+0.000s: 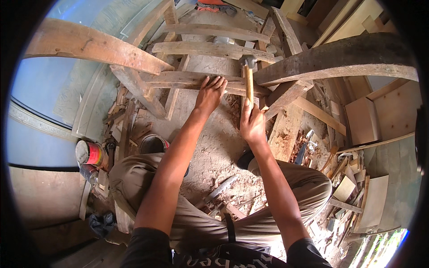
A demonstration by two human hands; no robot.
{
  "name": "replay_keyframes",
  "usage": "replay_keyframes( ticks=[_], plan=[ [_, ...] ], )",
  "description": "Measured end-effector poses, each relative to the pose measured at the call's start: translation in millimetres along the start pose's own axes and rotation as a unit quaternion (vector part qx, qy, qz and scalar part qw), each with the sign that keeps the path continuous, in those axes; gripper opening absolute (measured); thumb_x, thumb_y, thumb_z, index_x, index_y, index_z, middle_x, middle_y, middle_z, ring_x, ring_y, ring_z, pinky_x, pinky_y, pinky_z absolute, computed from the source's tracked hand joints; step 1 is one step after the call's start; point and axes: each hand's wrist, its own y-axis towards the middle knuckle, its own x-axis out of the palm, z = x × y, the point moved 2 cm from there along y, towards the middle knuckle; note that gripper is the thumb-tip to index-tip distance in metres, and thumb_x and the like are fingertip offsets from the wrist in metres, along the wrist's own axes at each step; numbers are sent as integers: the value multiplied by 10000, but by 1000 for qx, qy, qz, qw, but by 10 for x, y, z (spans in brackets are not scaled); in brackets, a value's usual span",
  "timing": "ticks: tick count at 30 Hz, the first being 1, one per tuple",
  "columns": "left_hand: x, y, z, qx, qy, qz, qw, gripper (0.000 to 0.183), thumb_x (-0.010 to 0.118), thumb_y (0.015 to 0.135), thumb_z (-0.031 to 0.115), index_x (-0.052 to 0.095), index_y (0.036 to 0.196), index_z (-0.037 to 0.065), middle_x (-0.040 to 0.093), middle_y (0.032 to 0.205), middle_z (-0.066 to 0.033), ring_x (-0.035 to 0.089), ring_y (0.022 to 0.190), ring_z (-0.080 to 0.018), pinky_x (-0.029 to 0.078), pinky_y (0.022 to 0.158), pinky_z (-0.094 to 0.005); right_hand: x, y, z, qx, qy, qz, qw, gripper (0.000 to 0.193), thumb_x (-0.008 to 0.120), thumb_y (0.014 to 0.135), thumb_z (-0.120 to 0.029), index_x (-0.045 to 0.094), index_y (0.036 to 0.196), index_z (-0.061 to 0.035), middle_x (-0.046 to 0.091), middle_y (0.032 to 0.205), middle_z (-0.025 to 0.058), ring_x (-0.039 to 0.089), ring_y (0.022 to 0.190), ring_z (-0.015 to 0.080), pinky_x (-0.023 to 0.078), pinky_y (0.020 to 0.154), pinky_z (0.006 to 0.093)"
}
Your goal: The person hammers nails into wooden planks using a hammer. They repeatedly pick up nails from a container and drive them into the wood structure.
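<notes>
My right hand (253, 123) is closed round the wooden handle of a hammer (249, 82). The hammer stands handle toward me, its dark metal head over the right part of a wooden crossbar (178, 80); whether the head touches wood I cannot tell. On that crossbar, left of the hammer, rests my left hand (211, 94), its fingers laid over the top edge. The crossbar belongs to a rough wooden frame. A long beam (98, 47) meets it from the left, and a thick dark curved beam (344, 60) comes in from the right.
More crossbars (214, 49) lie farther off. At my left stand a red-labelled can (89, 153) and an open bucket (153, 144). A saw-like blade (222, 186) lies between my legs. Wood scraps (351, 185) and boards (375, 203) are piled at the right.
</notes>
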Motion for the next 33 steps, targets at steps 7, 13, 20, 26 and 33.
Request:
replay_keyframes(
  ticks=[7, 13, 20, 26, 33],
  plan=[
    [108, -31, -103, 25, 9, 25, 999, 395, 628, 911, 215, 608, 1273, 57, 609, 1315, -67, 514, 1293, -184, 328, 1123, -443, -78, 46, 138, 21, -63, 5, 998, 512, 460, 1015, -383, 616, 824, 66, 587, 669, 323, 630, 711, 495, 480, 612, 508],
    [88, 8, 10, 19, 16, -2, 1000, 395, 593, 927, 218, 594, 1284, 48, 585, 1342, -102, 509, 1298, -204, 312, 1135, -448, -14, 146, 386, 37, -57, -21, 997, 570, 427, 1023, -413, 616, 785, 69, 583, 649, 312, 642, 671, 455, 475, 614, 505],
    [-1, -20, 5, 12, 23, 21, 999, 409, 601, 918, 216, 574, 1284, 35, 595, 1321, -104, 541, 1258, -221, 323, 1122, -473, -45, 173, 59, -109, 29, 50, 992, 546, 383, 1049, -403, 515, 723, 15, 467, 521, 81, 477, 483, 152, 392, 450, 372],
    [-15, 27, 4, -3, -6, 11, 1000, 428, 594, 920, 231, 570, 1297, 29, 586, 1338, -113, 520, 1284, -221, 305, 1137, -462, 40, 200, 249, 11, -62, -48, 997, 492, 482, 1012, -364, 586, 843, 86, 610, 731, 334, 634, 779, 491, 482, 644, 506],
    [-24, 52, 71, 0, -29, 13, 999, 462, 607, 915, 248, 560, 1310, 15, 568, 1356, -130, 501, 1303, -241, 289, 1146, -472, 111, 214, 401, 10, -54, -15, 998, 633, 424, 1009, -478, 606, 798, 91, 591, 682, 314, 618, 697, 485, 473, 639, 506]
  ],
)
